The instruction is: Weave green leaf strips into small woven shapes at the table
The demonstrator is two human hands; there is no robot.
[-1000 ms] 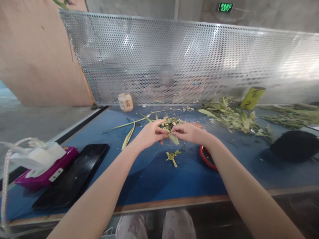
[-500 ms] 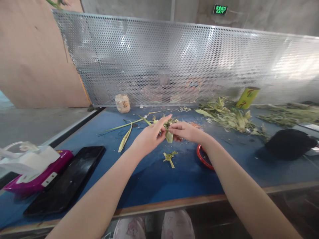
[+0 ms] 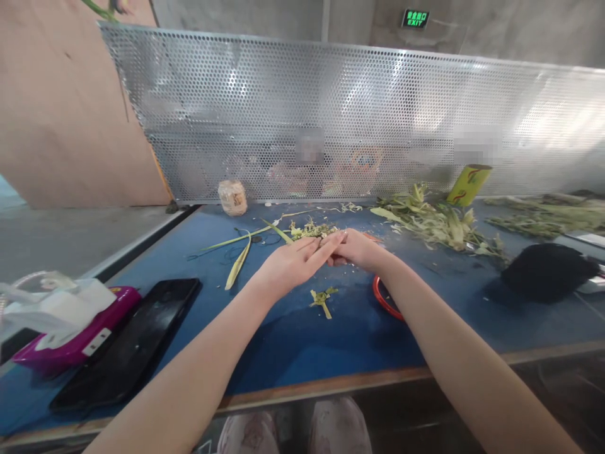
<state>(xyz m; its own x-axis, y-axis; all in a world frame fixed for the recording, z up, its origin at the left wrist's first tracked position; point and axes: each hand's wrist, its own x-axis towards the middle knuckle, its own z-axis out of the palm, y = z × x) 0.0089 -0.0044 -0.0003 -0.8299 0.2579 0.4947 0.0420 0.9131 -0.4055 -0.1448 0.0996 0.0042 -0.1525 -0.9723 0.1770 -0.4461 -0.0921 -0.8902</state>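
Just beyond your left hand, the nearer one, the scraps spread crosswise on the table. Its fingers stretch over your right hand; what either hand pinches, if anything, is hidden.

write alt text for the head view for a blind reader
A bare left hand and right hand touch above a blue table, hiding whatever may lie between them. A pile of plant scraps lies just beyond; a small leaf piece lies nearer, left of a red-rimmed dish. A black phone is at left, a leafy heap at right.
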